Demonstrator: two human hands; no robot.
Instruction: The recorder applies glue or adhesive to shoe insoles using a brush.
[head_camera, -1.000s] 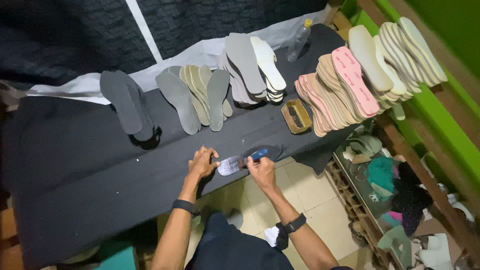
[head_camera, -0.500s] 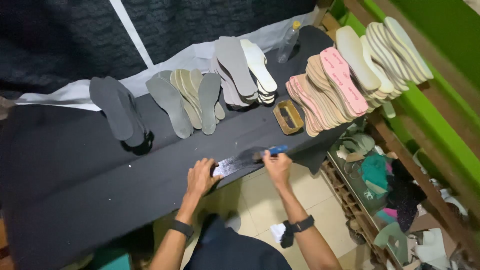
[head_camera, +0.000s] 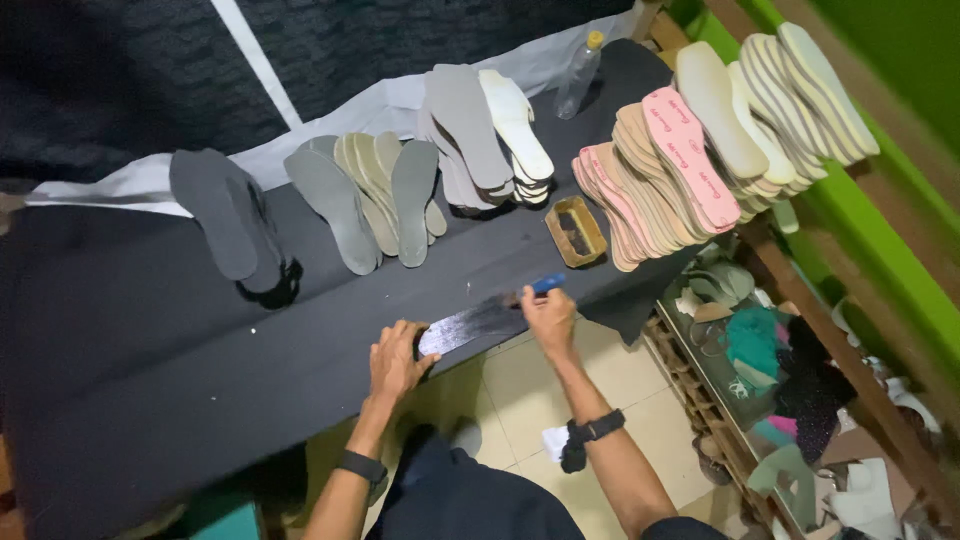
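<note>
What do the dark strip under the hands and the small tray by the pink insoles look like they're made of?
The dark strip looks like a thin flexible sheet, maybe rubber or coated material: it has a glossy, wet-looking sheen. The left hand pins one end of it; the right hand holds a blue-handled tool, possibly a brush. The small tray looks like tan wood or plastic with dark contents; too blurred to be sure.

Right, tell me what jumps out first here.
Fanned stacks of flat shoe insoles, grey to pink, line the far side of the black table. At its near edge, the left hand steadies a glossy dark insole while the right hand grips a blue-handled tool.
</note>
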